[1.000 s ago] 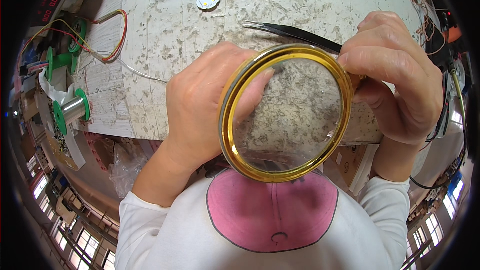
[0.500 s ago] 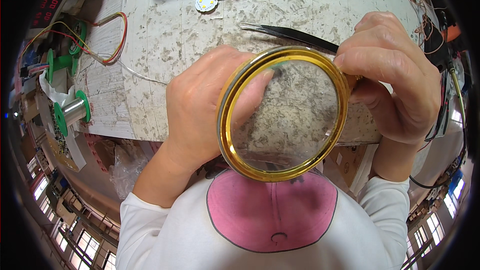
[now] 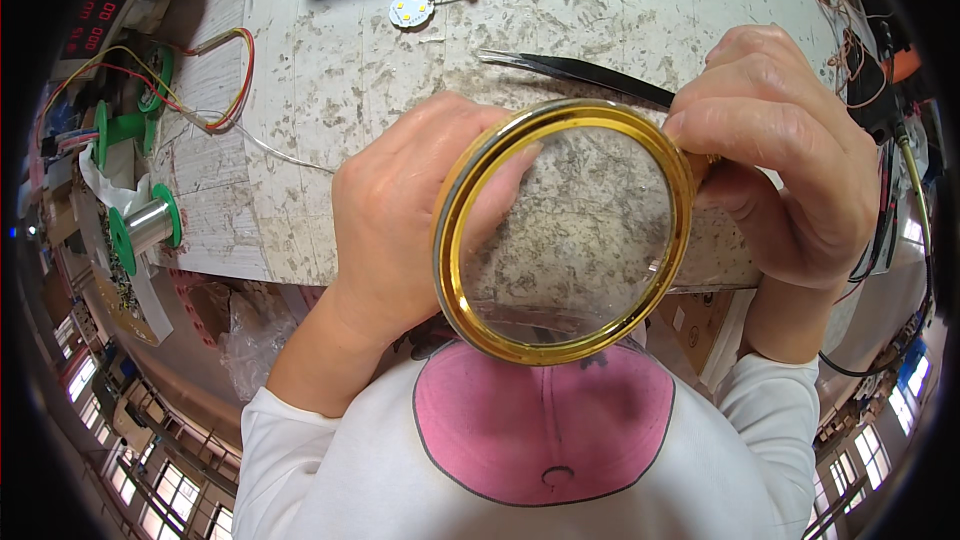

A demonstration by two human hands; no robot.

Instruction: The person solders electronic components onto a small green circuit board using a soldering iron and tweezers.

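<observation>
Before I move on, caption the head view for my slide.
Left hand and right hand at a gold-rimmed clear disc, black tweezers on the stained worktop beyond.

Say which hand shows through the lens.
The left hand: part of it shows through the lens; the right hand is at the rim's right edge.

Round gold-coloured ring [image 3: 548, 351]: glossy, metal-looking. Clear round pane [image 3: 580, 230]: smooth, glass-like. Slender black tweezers [image 3: 592, 72]: matt. Pale, grey-stained worktop [image 3: 360, 70]: rough. Pink curved cap brim [image 3: 546, 420]: matt cloth.
</observation>
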